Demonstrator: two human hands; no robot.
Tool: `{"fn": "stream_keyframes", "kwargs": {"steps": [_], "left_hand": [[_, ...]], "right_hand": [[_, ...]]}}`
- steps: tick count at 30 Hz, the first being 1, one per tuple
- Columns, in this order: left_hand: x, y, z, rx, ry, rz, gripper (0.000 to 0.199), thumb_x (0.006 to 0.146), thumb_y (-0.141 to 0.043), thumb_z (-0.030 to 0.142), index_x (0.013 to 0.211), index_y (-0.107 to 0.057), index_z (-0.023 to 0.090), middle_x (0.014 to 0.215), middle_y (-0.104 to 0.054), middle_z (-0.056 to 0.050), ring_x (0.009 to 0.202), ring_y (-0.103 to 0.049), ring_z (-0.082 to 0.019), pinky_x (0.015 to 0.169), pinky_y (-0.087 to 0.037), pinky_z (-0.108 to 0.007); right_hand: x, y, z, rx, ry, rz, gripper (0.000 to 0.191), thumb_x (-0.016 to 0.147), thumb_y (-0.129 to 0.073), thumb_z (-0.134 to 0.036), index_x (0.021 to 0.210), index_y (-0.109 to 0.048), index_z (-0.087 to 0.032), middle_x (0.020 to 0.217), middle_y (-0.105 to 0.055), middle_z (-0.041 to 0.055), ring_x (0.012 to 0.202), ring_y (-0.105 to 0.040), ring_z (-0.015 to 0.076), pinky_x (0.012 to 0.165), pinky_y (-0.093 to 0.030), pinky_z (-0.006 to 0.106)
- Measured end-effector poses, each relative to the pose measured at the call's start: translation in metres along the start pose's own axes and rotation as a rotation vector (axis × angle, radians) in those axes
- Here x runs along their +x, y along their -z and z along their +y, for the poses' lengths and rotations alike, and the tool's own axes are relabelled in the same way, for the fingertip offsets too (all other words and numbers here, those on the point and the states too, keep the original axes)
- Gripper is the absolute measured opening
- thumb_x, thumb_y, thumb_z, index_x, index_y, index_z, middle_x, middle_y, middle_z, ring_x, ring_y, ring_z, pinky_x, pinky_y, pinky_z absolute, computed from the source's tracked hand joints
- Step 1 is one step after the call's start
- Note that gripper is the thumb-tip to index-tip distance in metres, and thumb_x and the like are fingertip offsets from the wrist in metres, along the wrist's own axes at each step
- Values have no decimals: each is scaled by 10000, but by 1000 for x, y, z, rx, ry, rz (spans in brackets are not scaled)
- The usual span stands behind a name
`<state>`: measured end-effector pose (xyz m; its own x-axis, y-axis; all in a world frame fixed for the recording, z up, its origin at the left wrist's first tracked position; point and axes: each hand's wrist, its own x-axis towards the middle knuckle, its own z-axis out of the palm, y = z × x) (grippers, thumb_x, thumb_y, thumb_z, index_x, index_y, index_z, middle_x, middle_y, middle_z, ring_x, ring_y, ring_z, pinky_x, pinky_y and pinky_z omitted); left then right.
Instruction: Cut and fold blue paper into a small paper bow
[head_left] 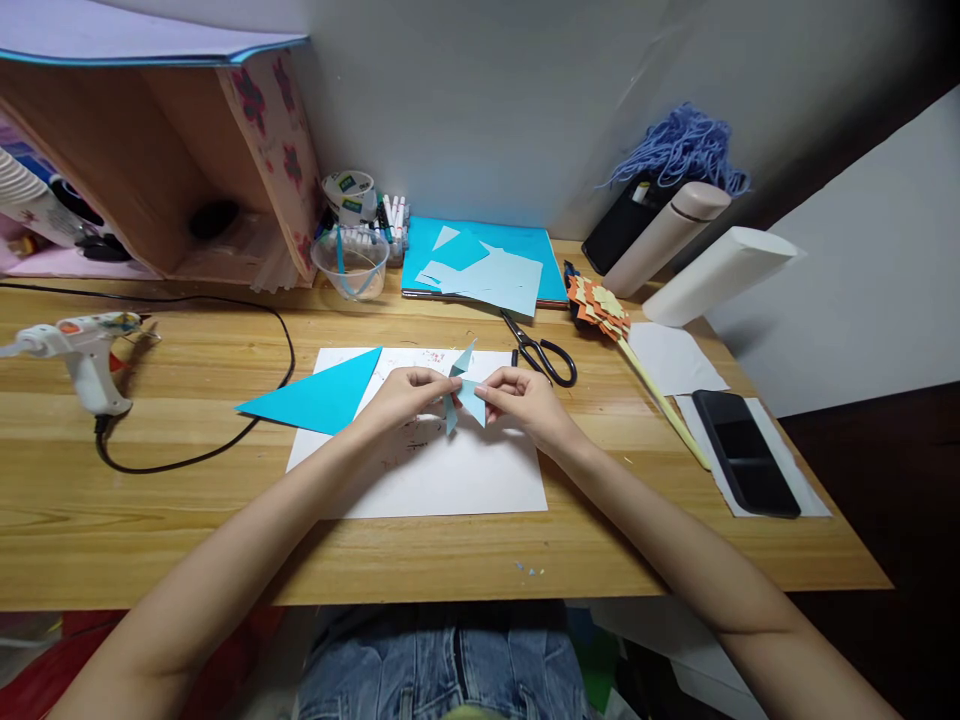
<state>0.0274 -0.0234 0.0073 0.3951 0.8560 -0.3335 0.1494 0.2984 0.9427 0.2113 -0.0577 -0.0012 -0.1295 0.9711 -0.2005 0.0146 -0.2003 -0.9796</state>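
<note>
Fingers of the left hand and right hand are pinching the pale paper from opposite sides over the white sheet, apparently shaping it, the next move likely calling for a light, steady hold on both sides.

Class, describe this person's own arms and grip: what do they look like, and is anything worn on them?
The left arm and right arm are bare, with no sleeves in view. The left grip and right grip are ungloved hands. Neither wrist shows a watch or bracelet.
</note>
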Motion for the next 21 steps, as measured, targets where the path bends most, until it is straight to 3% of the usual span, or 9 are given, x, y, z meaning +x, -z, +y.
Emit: {"fn": "stream_keyframes", "kwargs": {"steps": [2,4,6,7,10,12,14,17,21], "left_hand": [[1,2,-1,10,-96,125,330,663,-688,444,811,-667,150,863,-689,-94,753,-635,-176,661,-478,-274],[-1,1,0,78,-270,362,405,631,-717,436,919,-644,160,983,-666,-93,886,-618,-189,748,-473,-283],[-7,-3,3,199,-428,568,379,636,-714,436,894,-639,168,962,-662,-75,885,-602,-177,753,-460,-271],[-12,-7,4,263,-478,602,317,666,-689,440,818,-644,165,870,-670,-62,807,-600,-162,712,-454,-260],[-29,-19,7,431,-455,396,318,751,-601,450,605,-649,172,632,-656,-27,584,-545,-127,566,-400,-238],[-37,-26,6,501,-385,268,321,786,-557,454,662,-697,193,648,-681,-23,573,-545,-132,549,-381,-244],[-40,-30,4,491,-332,213,326,817,-511,452,751,-723,213,681,-698,-18,572,-555,-136,554,-384,-249],[-33,-32,-2,330,-271,175,334,817,-506,456,801,-721,200,736,-701,-28,634,-587,-148,608,-432,-256],[-17,-29,-12,-80,-148,147,328,745,-594,464,761,-714,159,744,-680,-38,696,-604,-146,697,-488,-265]], "right_hand": [[1,0,2,39,15,61,247,658,-723,-373,667,-610,-154,526,-619,-9,458,-555,77,510,-473,208],[3,0,5,93,20,125,241,649,-730,-370,670,-623,-154,543,-621,-9,478,-566,79,519,-485,204],[5,1,9,151,15,166,242,637,-740,-370,678,-636,-156,561,-624,-8,501,-574,81,528,-494,200],[6,1,11,175,8,177,245,631,-744,-372,681,-639,-156,568,-626,-8,508,-576,80,532,-498,199],[6,0,13,225,0,208,257,616,-755,-376,678,-638,-156,562,-620,-12,512,-570,76,543,-505,192],[4,-2,13,246,4,222,260,609,-761,-373,678,-638,-154,561,-617,-14,512,-569,74,545,-507,188],[3,-5,11,254,5,220,262,608,-761,-372,678,-639,-151,571,-619,-14,513,-569,71,543,-508,184],[0,-8,8,246,2,195,272,601,-763,-378,665,-633,-147,579,-612,-13,511,-562,68,534,-505,182],[-2,-13,11,217,4,155,277,608,-753,-393,672,-632,-152,559,-595,-18,500,-554,76,505,-507,195]]}}
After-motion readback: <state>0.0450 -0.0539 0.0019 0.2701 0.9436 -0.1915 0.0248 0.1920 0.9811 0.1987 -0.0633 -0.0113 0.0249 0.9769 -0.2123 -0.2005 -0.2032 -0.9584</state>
